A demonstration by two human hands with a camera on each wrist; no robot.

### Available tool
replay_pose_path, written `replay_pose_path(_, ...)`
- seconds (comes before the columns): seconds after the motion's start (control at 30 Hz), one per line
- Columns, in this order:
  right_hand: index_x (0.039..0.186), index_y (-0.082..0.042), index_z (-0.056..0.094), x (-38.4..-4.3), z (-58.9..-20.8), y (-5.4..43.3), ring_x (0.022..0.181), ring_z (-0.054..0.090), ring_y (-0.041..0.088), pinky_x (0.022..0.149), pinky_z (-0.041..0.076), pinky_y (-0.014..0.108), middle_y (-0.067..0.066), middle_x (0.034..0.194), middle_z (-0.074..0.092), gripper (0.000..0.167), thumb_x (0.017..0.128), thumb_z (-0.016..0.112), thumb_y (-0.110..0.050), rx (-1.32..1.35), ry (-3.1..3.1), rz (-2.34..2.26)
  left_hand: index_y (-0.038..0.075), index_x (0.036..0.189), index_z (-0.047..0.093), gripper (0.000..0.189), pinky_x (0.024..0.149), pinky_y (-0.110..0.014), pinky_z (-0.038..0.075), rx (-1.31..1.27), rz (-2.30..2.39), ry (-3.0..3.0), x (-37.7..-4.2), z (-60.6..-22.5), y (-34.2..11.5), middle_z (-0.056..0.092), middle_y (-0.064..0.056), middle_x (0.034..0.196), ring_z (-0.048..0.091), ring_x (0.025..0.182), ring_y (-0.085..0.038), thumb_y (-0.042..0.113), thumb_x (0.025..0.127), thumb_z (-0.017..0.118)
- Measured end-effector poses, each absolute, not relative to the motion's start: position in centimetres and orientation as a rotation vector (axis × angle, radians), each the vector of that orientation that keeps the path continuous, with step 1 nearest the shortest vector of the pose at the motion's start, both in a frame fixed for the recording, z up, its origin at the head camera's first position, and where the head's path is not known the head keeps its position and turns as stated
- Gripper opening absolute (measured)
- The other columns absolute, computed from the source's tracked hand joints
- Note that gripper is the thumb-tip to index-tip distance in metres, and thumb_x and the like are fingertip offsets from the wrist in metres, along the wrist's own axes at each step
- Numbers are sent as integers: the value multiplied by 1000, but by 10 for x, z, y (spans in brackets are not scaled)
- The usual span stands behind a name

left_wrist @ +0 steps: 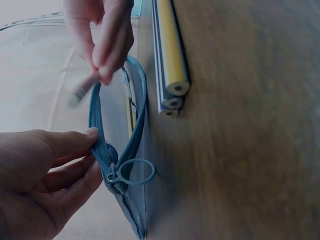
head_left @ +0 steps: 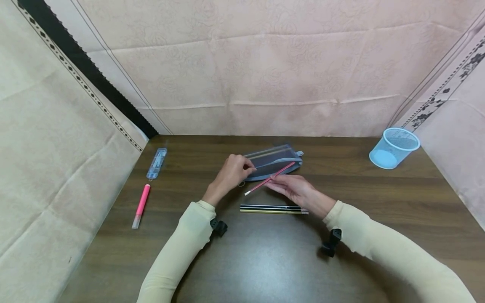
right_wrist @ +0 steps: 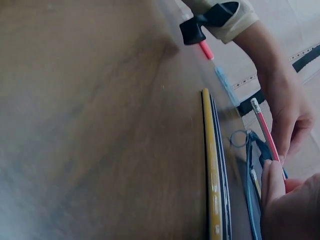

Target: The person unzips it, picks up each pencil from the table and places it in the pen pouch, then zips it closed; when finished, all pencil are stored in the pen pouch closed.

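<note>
My left hand point(head_left: 235, 171) pinches the edge of a blue zippered pencil case point(head_left: 270, 162) between thumb and fingers. In the left wrist view the case's zipper gapes, its ring pull point(left_wrist: 137, 171) hanging near my left fingers, and a yellow-and-black striped pencil point(left_wrist: 131, 117) shows inside. My right hand point(head_left: 293, 188) pinches a pink pencil point(head_left: 261, 183) with a white eraser end, held slanted over the case's near side. Just in front of the case, several striped pencils point(head_left: 270, 209), black and yellow, lie side by side on the table.
At the left of the brown table point(head_left: 189, 261) lie a pink marker point(head_left: 142, 205) with a clear end and a translucent blue flat object point(head_left: 157, 163). A light blue plastic cup point(head_left: 394, 149) stands at the back right. Patterned cloth point(head_left: 284, 75) hangs behind the table.
</note>
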State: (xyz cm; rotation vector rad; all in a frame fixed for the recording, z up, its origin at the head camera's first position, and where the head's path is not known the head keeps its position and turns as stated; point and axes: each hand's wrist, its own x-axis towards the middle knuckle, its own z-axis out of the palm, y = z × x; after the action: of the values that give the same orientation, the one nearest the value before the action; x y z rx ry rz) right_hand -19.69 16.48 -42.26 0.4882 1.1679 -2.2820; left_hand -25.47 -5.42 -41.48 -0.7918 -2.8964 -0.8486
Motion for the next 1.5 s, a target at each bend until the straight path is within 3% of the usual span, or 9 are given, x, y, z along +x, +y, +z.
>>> replay_pose_path(0.13, 107, 5, 70, -205, -426, 166, 94, 76, 23, 99, 52, 33, 17, 98, 77, 17, 98, 55, 8, 476, 1199, -2303, 9, 99, 81, 14, 68, -25, 55, -793, -858, -2891, -255, -414, -54, 77, -6, 95, 61, 75, -13, 19, 94, 72)
replay_pose_path(0.33, 118, 5, 63, -214, -430, 164, 94, 76, 24, 97, 54, 32, 17, 98, 77, 22, 97, 58, 7, 514, 1276, -2299, 8, 99, 81, 14, 70, -25, 56, -788, -859, -2891, -254, -413, -54, 77, -6, 96, 62, 76, -13, 18, 94, 72)
replay_pose_path(0.53, 106, 5, 65, -221, -432, 159, 86, 77, 22, 93, 56, 30, 16, 90, 77, 12, 97, 57, 8, 509, 1326, -2329, 9, 100, 81, 14, 69, -24, 55, -774, -840, -2914, -254, -413, -53, 77, -6, 97, 62, 75, -13, 19, 94, 72)
replay_pose_path(0.67, 122, 10, 58, -226, -432, 158, 84, 77, 22, 94, 56, 29, 14, 89, 76, 25, 98, 55, 8, 521, 1363, -2340, 9, 100, 81, 15, 70, -25, 55, -775, -838, -2915, -255, -413, -52, 77, -6, 97, 62, 76, -14, 19, 94, 73)
replay_pose_path(0.77, 137, 8, 51, -229, -432, 158, 89, 77, 21, 96, 55, 30, 14, 95, 77, 39, 99, 56, 5, 579, 1376, -2318, 9, 100, 81, 15, 70, -25, 55, -777, -830, -2919, -255, -413, -51, 77, -6, 97, 61, 76, -14, 19, 94, 73)
replay_pose_path(0.9, 142, 3, 51, -232, -432, 157, 96, 76, 21, 99, 53, 31, 15, 107, 76, 43, 99, 57, 2, 601, 1374, -2309, 9, 99, 81, 14, 69, -24, 54, -780, -827, -2924, -254, -414, -51, 76, -5, 95, 61, 75, -14, 19, 94, 73)
replay_pose_path(1.2, 140, 2, 54, -241, -438, 145, 102, 74, 22, 93, 56, 29, 20, 129, 65, 42, 98, 57, 5, 640, 1459, -2319, 8, 98, 81, 14, 67, -22, 55, -789, -866, -2911, -254, -414, -53, 76, -5, 93, 61, 74, -14, 18, 94, 73)
replay_pose_path(1.5, 140, 4, 53, -252, -445, 134, 96, 75, 21, 87, 59, 31, 25, 135, 60, 45, 95, 54, 13, 656, 1572, -2396, 9, 98, 81, 15, 71, -25, 55, -811, -822, -2906, -254, -415, -52, 76, -5, 96, 62, 78, -13, 20, 95, 72)
